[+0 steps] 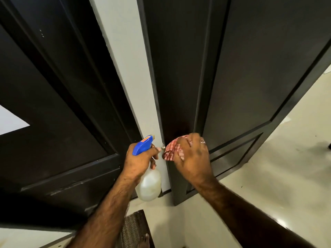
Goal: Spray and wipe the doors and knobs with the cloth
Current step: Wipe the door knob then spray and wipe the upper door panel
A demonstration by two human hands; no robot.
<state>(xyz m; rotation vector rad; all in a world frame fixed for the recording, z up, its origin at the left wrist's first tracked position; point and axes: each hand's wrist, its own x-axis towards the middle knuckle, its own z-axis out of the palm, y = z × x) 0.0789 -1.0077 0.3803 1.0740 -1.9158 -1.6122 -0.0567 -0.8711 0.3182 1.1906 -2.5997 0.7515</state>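
Red-and-white checked cloth [174,149] bunched against the left edge of the right door [241,77], low on the panel, just beside a small metal latch [163,147] at the door's edge. Knob itself not discernible; possibly under the cloth, cannot tell.

Right hand [192,158] spread over the cloth, palm to the door, fingers [195,137] curled loosely around the fabric and pressing it onto the dark surface. Ring [202,141] on one finger. Wrist bent slightly upward; forearm coming in from the lower right corner, rising diagonally toward the door. Slightly blurred.

Left hand [138,161] closed around the neck of a spray bottle [149,185], held upright just left of the cloth, near but not touching it. Blue trigger head [142,144] above the fist, nozzle aimed up toward the pale wall strip [125,68] between the two doors. One fingertip extended toward the latch, by the trigger. Translucent body hanging below the fist, in front of the wall strip's lower end. Left forearm reaching up from the bottom centre, roughly parallel to the strip.

Left door [53,86] dark and panelled, angled away on the left, untouched by either hand. Pale glossy floor [286,167] to the right. Woven mat [134,230] at the bottom, with bare toes [145,238] on it.
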